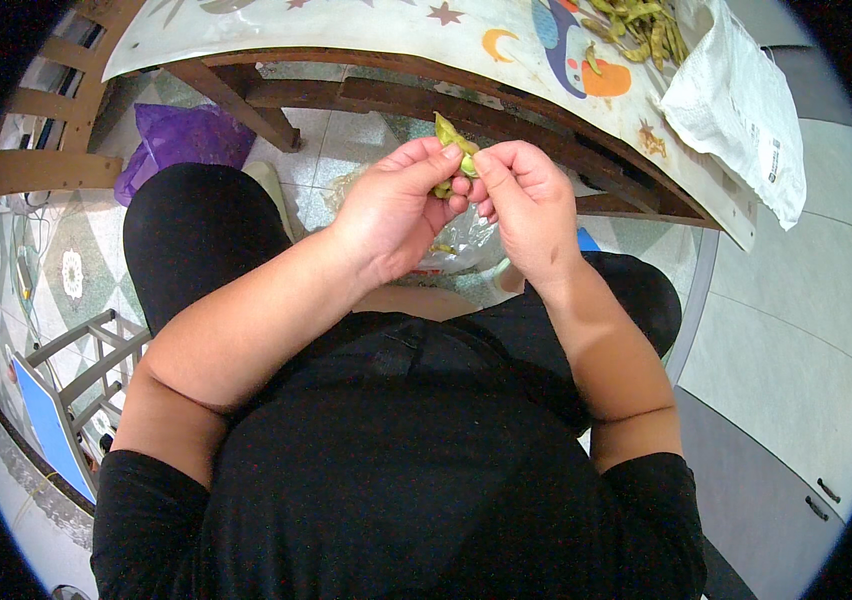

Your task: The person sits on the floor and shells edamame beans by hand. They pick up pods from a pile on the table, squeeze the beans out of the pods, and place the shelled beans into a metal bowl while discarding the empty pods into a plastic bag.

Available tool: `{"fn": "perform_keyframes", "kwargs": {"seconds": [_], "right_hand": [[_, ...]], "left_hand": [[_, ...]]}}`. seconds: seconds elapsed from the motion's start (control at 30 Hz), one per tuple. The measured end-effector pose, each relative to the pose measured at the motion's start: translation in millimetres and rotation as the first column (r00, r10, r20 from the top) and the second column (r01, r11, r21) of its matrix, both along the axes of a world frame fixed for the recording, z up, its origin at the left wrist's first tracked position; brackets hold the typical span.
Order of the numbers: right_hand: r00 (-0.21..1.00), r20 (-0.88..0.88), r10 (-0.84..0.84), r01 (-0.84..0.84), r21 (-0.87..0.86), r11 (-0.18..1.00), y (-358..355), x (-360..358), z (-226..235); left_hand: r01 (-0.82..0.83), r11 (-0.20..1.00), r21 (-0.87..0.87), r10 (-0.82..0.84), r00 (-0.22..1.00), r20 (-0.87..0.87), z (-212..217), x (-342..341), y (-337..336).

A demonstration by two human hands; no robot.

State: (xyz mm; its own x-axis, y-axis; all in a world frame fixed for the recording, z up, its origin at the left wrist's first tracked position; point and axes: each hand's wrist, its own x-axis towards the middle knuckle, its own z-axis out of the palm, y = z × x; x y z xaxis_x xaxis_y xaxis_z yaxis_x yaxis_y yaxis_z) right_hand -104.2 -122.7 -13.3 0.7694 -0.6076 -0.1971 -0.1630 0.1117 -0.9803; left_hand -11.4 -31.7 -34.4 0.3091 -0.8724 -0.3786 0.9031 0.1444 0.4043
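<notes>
Between my two hands, in front of the table edge, is a yellow-green bean pod (449, 132). My left hand (391, 205) is closed around its lower part, with the thumb pressed on it. From the other side, my right hand (531, 200) pinches the pod between thumb and fingertips. A bright green part of it shows between the two thumbs; whether that is a bare bean I cannot tell. Below my hands, near the floor, lies a clear plastic bag (471, 245) with a few small yellow-green bits in it, partly hidden by my hands.
A wooden table (366, 95) with a patterned cover stands ahead. On its far right are a heap of bean pods (636, 25) and a white woven sack (736, 110). A purple bag (196, 140) lies on the floor at left. A blue-topped stool (46, 415) and grey cabinets (776, 380) flank me.
</notes>
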Motion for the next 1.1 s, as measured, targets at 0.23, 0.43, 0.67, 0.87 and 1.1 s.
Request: {"fn": "perform_keyframes", "kwargs": {"seconds": [0.23,0.43,0.67,0.87,1.1], "right_hand": [[0.999,0.017,-0.031,0.034,-0.253,0.967,1,2,-7],[0.986,-0.164,0.028,-0.134,-0.685,0.717,-5,4,1],[0.983,-0.178,-0.054,-0.053,-0.545,0.837,-13,1,-5],[0.967,-0.246,0.069,-0.185,-0.488,0.853,-26,-7,3],[0.905,-0.399,0.145,-0.384,-0.623,0.682,-19,-10,10]], "left_hand": [[0.001,0.999,0.045,-0.004,0.998,0.067,1,-1,1],[0.084,0.993,0.081,-0.087,0.996,0.037,-3,2,4],[0.083,0.979,0.186,-0.102,0.990,0.095,6,0,2],[-0.041,0.979,0.200,0.039,0.999,0.016,-2,27,0],[-0.093,0.977,0.190,0.097,0.995,-0.013,0,41,4]]}}
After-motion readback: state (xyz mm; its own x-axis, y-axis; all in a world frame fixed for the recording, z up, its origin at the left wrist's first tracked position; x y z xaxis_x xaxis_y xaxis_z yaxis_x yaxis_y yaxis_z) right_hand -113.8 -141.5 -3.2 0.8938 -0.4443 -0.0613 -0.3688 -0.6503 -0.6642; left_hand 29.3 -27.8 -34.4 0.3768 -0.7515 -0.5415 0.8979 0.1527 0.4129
